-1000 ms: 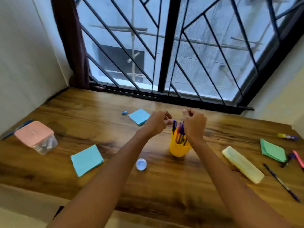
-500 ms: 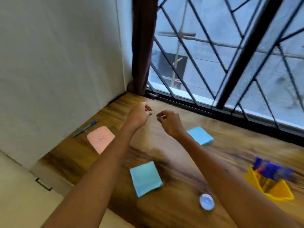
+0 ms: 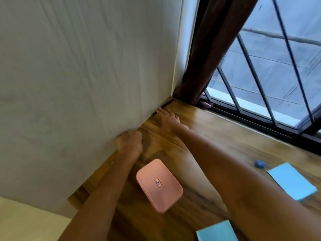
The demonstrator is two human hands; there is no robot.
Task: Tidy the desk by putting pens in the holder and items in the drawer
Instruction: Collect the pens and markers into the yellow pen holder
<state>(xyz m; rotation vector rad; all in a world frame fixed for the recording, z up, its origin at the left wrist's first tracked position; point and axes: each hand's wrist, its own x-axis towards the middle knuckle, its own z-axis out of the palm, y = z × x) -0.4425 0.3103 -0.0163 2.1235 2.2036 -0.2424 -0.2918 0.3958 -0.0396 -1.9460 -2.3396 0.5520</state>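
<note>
Wall, pale and plastered, runs along the desk's left edge; a barred window closes the far edge, with a dark brown curtain hanging into the far-left corner.

Desk: brown wood grain, glossy toward the window.

From my remote seat I log 2 bare forearms reaching toward the left edge.

Left hand: fingers curled in a fist against the wall line at the left edge. The frame is blurred, so I cannot tell whether it grips anything.

Right hand: fingers extended and flat on the wood near the far-left corner, fingertips at the seam under the wall, holding nothing.

Pink-lidded box: between the 2 forearms, near the left edge, small label at the lid's centre.

Blue note pads, 2: 1 toward the right, beyond the right forearm; 1 at the near edge, cut by the frame.

Small blue object: just beyond the right-hand pad, too blurred to identify.
</note>
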